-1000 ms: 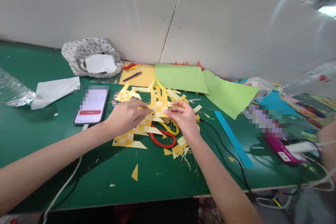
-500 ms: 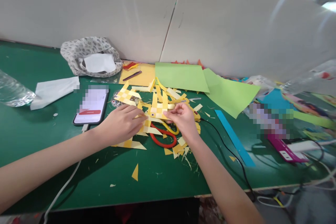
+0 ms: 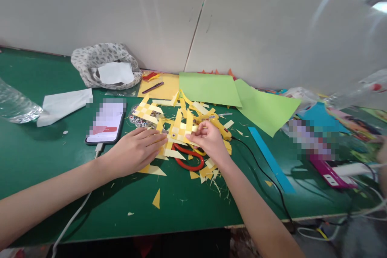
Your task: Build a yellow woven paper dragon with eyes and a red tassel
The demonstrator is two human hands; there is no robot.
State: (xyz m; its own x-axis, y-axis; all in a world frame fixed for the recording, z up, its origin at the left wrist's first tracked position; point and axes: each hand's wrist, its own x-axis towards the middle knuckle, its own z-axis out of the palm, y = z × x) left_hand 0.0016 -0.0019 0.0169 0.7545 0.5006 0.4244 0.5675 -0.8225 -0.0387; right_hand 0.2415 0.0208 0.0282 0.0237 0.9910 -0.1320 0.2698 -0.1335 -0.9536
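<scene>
My right hand [image 3: 208, 137] pinches a woven paper fish [image 3: 180, 132] in yellow and cream, with one small dark eye on it. My left hand [image 3: 142, 147] is beside the fish, back upward and fingers stretched out, its fingertips near the fish's left edge. Whether they touch it I cannot tell. Other woven paper fish [image 3: 146, 109] lie left of and below the held one, some partly under my left hand. Beneath the held fish are red-handled scissors [image 3: 190, 167]. A yellow glue gun [image 3: 222, 128] lies behind my right hand.
Yellow paper scraps [image 3: 208, 173] surround the scissors. A phone [image 3: 105, 121] on a white cable lies left, near a cloth bag [image 3: 104, 54]. Green sheets [image 3: 208, 88] rest along the wall. A blue strip [image 3: 270, 157], a black cable [image 3: 256, 161] and a magenta power strip [image 3: 331, 175] are right.
My left fingers have straightened from a pinch at the fish's edge and moved slightly left. The fish has tilted a little in my right hand, which has barely moved.
</scene>
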